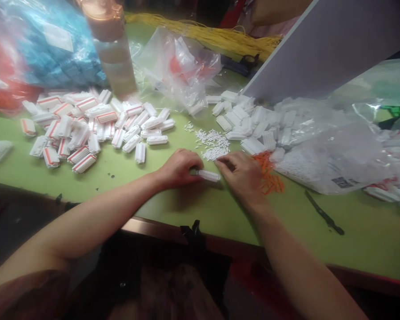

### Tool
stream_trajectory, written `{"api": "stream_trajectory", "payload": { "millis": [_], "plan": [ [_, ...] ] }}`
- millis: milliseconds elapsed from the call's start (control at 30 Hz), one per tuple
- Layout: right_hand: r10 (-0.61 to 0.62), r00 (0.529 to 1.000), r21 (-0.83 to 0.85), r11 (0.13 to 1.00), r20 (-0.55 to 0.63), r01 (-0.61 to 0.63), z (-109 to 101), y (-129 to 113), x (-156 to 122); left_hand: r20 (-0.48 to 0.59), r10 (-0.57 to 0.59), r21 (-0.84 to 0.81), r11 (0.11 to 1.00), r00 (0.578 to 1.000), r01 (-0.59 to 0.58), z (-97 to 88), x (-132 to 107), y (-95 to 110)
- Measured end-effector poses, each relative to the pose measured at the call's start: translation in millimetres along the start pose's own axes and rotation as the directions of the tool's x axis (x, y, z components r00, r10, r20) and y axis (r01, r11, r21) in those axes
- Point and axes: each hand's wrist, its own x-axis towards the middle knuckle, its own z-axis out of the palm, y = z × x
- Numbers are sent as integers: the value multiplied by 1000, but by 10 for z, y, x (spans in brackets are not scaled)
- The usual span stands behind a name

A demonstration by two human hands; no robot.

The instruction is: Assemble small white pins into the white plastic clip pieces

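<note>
My left hand (179,168) is closed around one end of a small white plastic connector housing (209,176) that lies just above the green table (200,209). My right hand (242,174) sits at the housing's other end, fingers curled and pinched together; what they pinch is too small to make out. Just behind my hands lies a scatter of tiny white pieces (212,141). A small heap of orange strips (270,175) lies right beside my right hand.
A pile of white housings with orange stripes (83,126) covers the left side. Plain white housings (250,122) spill from a clear bag (333,146) on the right. A bottle (111,49), bags, yellow wires (220,38) and a grey board (323,44) stand behind. A black tool (323,215) lies at right.
</note>
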Motion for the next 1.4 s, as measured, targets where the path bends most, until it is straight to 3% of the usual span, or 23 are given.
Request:
{"api": "stream_trajectory", "payload": {
  "millis": [200, 367, 533, 933, 1200, 1333, 1400],
  "plan": [
    [-40, 997, -35, 998, 60, 42, -60, 8, 41, -63, -29, -30, 999, 998, 27, -28, 4, 18],
    [-59, 993, 120, 992, 103, 47, -194, 9, 24, -35, -97, 33, 995, 995, 98, -38, 4, 34],
    [-188, 980, 198, 965, 66, 172, -250, -26, -19, -31, -87, 29, 996, 996, 88, -50, 4, 31],
    [-236, 972, -12, 972, 1, 236, -172, -121, -81, -35, -98, 5, 995, 995, 99, -55, 9, 38],
    [-422, 907, -293, 866, 7, 405, -252, -261, -115, -66, -86, -15, 996, 994, 85, -42, 12, 26],
    [-473, 881, -328, 828, 30, 455, -286, -301, -132, -64, -96, -23, 995, 993, 95, -53, 10, 16],
    [-441, 897, -255, 864, 30, 434, -293, -260, -131, -53, -98, -29, 995, 994, 97, -60, 10, 13]
  ]
}}
